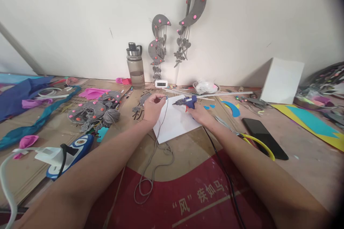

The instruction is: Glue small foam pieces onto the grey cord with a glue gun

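Note:
My left hand [154, 108] is closed in a pinch at the end of a grey yarn [161, 125], with a tiny bit of blue at the fingertips. From there the yarn hangs over a white sheet [178, 123] and lies in loose loops on the cardboard. My right hand [199, 113] grips a blue glue gun [191, 101] above the sheet's right side. Its dark nozzle points left toward the pinched yarn, apart from it. A black cord [221, 166] runs from under my right wrist toward me. Small blue cut pieces [209, 107] lie just right of the gun.
Yellow-handled scissors [258, 143] and a black phone [264, 138] lie by my right forearm. Grey moon ornaments and a yarn ball [111, 116] are at left, near a blue-and-white power strip [71, 155]. A water bottle [135, 68] and small clock [161, 83] stand by the wall.

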Demonstrator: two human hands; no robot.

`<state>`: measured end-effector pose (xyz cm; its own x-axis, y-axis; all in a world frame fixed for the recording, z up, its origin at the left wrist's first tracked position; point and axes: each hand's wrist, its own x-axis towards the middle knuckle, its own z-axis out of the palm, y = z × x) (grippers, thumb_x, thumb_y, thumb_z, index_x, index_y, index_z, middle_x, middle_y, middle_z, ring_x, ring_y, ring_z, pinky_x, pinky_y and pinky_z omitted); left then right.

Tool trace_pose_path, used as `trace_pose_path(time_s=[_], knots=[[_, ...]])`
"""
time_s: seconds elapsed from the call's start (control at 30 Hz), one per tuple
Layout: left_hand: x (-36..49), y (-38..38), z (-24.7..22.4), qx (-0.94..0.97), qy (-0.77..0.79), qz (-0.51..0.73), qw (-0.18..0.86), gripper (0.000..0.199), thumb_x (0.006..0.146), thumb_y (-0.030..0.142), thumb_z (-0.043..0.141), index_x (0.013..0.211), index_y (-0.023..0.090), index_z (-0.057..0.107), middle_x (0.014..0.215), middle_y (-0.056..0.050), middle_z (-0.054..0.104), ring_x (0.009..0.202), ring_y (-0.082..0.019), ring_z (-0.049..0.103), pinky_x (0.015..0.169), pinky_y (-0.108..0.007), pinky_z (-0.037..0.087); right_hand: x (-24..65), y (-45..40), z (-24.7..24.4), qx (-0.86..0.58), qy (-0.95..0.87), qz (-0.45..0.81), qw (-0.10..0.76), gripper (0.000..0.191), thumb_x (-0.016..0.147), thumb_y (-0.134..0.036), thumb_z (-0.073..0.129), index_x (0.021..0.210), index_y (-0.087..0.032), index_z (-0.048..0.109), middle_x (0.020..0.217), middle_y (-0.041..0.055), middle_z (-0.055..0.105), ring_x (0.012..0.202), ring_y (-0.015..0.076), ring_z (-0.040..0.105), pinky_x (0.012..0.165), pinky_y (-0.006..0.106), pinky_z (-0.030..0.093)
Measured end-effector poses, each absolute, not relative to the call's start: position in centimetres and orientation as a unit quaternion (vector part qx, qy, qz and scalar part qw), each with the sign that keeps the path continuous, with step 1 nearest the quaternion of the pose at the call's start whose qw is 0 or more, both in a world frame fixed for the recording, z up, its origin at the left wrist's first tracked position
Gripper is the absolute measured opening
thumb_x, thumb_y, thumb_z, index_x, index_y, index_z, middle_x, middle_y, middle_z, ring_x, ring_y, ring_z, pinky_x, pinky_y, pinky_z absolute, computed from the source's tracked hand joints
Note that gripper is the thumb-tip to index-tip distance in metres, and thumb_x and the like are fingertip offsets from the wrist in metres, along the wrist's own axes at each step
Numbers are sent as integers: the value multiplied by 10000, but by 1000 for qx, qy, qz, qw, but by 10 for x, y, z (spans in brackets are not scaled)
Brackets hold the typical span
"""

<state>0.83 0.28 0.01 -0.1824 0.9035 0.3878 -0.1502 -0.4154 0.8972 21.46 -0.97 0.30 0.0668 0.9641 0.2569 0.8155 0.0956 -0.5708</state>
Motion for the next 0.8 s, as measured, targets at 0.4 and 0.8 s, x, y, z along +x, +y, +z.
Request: trace_pose_path(time_s=[0.4,0.8], knots=[[12,-17,26,592,350,663,295,82,681,135,704,712,211,716,768,-30,644,718,-143,548,676,-249,411,183,-45,35,-575,-695,84,424,174,845,-381,491,819,-209,473,889,87,603,878,219,586,824,412,466],[13,-16,24,592,369,642,318,49,706,157,691,737,195,696,732,-21,645,651,-125,556,620,-244,440,134,-29,35,-469,-555,386,569,137,758,-332,546,791,-217,481,690,-56,479,542,80,437,467,211,395]])
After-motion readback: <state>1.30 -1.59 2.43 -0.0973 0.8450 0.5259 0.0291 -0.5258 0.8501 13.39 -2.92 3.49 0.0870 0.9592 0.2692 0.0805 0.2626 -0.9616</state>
